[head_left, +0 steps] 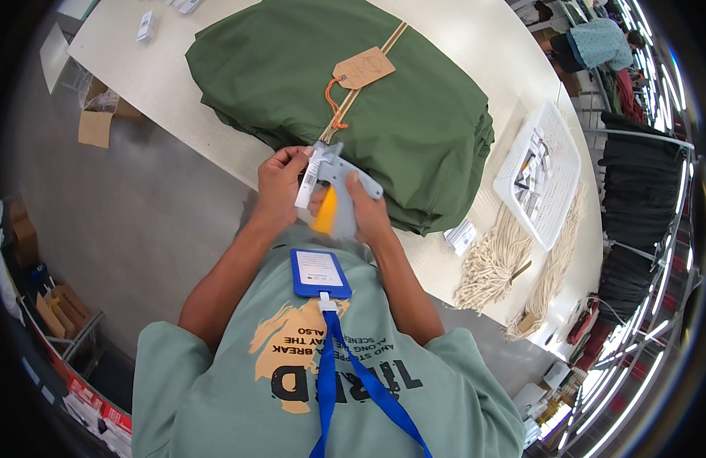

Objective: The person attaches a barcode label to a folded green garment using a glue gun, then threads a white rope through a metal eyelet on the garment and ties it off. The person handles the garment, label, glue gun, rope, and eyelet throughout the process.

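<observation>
My right hand (368, 208) is wrapped round a grey tagging gun (351, 174) with a yellow trigger. A white paper label (308, 183) is pinched between the fingers of my left hand (276, 183), right beside the gun's tip. Both hands are at the near edge of a folded dark green garment (414, 107), where its striped zipper (351, 101) ends. Farther up the zipper lies a brown cardboard hang tag (364, 69), tied with an orange cord (334, 107). The gun's lower part is blurred, and my fingers partly hide its handle.
A white plastic basket (560, 126) with labels and small parts stands on the pale table (162, 91) at right. Bundles of cream cord (494, 267) and a stack of white labels (460, 237) lie nearby. An open carton (95, 127) sits at left; a person (597, 44) is far right.
</observation>
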### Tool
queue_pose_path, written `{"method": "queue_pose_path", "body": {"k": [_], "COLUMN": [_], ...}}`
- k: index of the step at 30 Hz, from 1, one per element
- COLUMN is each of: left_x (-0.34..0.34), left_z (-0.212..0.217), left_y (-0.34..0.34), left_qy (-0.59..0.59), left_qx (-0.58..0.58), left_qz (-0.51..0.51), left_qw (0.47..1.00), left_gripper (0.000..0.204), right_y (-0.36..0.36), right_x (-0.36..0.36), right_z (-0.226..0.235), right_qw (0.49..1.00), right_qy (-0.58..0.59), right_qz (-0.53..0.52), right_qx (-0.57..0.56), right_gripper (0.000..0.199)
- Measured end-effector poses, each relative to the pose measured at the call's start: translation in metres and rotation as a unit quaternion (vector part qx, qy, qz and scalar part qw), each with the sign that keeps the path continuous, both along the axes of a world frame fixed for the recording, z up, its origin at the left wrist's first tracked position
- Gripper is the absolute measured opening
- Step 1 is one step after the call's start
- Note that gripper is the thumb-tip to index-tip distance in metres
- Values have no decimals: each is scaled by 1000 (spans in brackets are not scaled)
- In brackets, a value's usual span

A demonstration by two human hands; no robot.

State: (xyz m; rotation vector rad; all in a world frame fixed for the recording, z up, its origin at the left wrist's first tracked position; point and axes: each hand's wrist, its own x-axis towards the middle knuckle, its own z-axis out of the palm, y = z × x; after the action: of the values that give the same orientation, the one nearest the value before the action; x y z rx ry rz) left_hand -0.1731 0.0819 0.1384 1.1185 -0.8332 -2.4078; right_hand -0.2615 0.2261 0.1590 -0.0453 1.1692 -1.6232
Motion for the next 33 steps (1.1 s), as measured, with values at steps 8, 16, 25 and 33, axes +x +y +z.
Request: {"method": "queue_pose_path", "body": {"k": [8, 16, 25, 33], "left_x": [3, 4, -6, 44], "left_z": [-10, -11, -14, 9], "left_y": [-11, -6, 10, -14], "left_qy": [-9, -43, -187, -119], "left_qx": [-47, -210, -544, -496], "left_qz": [-52, -133, -167, -309], "left_qw": [997, 968, 801, 802], "left_gripper": [19, 29, 71, 49], "right_y": [150, 230, 266, 284], "right_x": [-1, 14, -8, -40], "right_z": [40, 7, -33, -48], "right_qw": [991, 949, 907, 869], "right_qy": [130, 150, 209, 268], "right_qz": [-21, -82, -28, 1], "right_qx": [25, 265, 366, 415], "right_gripper": [64, 53, 37, 30]}}
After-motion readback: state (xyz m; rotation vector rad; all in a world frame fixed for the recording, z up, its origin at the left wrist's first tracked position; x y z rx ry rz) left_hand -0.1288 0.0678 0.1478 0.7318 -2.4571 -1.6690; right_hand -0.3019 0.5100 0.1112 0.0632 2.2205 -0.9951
